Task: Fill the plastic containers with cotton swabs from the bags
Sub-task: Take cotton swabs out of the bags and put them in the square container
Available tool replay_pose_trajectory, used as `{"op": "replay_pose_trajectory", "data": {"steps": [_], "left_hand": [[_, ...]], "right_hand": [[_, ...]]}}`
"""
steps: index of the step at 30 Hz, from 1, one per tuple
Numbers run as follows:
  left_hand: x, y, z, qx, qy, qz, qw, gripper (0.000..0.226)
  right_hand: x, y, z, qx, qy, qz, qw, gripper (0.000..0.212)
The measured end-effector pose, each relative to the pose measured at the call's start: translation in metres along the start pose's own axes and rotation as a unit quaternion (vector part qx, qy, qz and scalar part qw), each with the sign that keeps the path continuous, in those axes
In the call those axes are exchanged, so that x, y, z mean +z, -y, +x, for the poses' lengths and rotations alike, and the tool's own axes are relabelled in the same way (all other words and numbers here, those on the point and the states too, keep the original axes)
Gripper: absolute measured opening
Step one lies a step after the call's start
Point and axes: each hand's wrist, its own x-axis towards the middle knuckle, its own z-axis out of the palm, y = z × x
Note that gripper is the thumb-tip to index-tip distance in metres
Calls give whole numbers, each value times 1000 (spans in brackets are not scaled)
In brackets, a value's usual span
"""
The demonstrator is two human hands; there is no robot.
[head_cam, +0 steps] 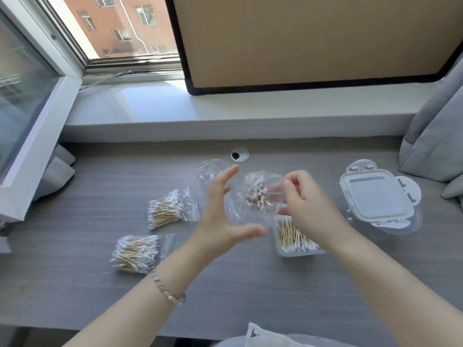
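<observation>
A pale cloth (265, 334) pokes in at the bottom edge, closest to the person. Beyond it the grey wood-grain counter (75, 284) runs across the whole view. Behind it is a white sill (250, 106), where a tan board (300, 38) with a dark rim stands in front of the window (120, 28). A grey curtain (436, 136) hangs at the right end.

Both forearms reach in over the counter. The left hand (223, 211) is spread, fingers straight and thumb out, gripping nothing. It is just beside the held bag (255, 194), and blur hides whether it touches the film. The right hand (305, 199) has its fingers curled and pinches this clear bag by its right edge, above the counter, with the swab tips facing the camera.

Well to the right sits a second container (411, 226) with a white clip lid (375, 196) resting on it. Under the right hand the open container (300, 254) stands on the counter, partly filled with cotton swabs (290, 234).

Left of the hands lie two full bags, the far bag (170, 209) and the near bag (137, 251). An empty bag (210, 169) lies crumpled behind the left fingers. A bracelet (167, 289) circles the left wrist, and a round grommet (239, 154) is set into the counter's back edge.
</observation>
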Motion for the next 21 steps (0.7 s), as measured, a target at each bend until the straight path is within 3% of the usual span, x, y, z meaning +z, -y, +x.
{"op": "replay_pose_trajectory", "data": {"steps": [2,6,9,12,13,15,18,21], "left_hand": [[10,8,0,4,28,60,998,111],[24,9,3,-14,-35,6,999,97],[24,9,1,-4,-21,-28,999,79],[24,9,-2,-37,-15,-10,999,82],[24,9,-2,-54,-14,1,998,84],[23,11,-4,-65,5,41,997,86],[24,6,-10,-6,54,99,994,82],[26,0,-12,47,91,199,975,78]], "right_hand": [[-1,5,0,21,21,67,997,19],[-13,16,-6,18,63,125,990,19],[-21,11,-7,-67,-14,-4,998,20],[-24,13,-13,-162,-117,-40,979,25],[-25,14,-15,-194,-116,-48,973,26],[-25,16,-17,-199,-36,-74,976,21],[-16,8,-17,-134,99,-231,959,17],[-11,-3,-17,-77,147,-200,966,19]]}}
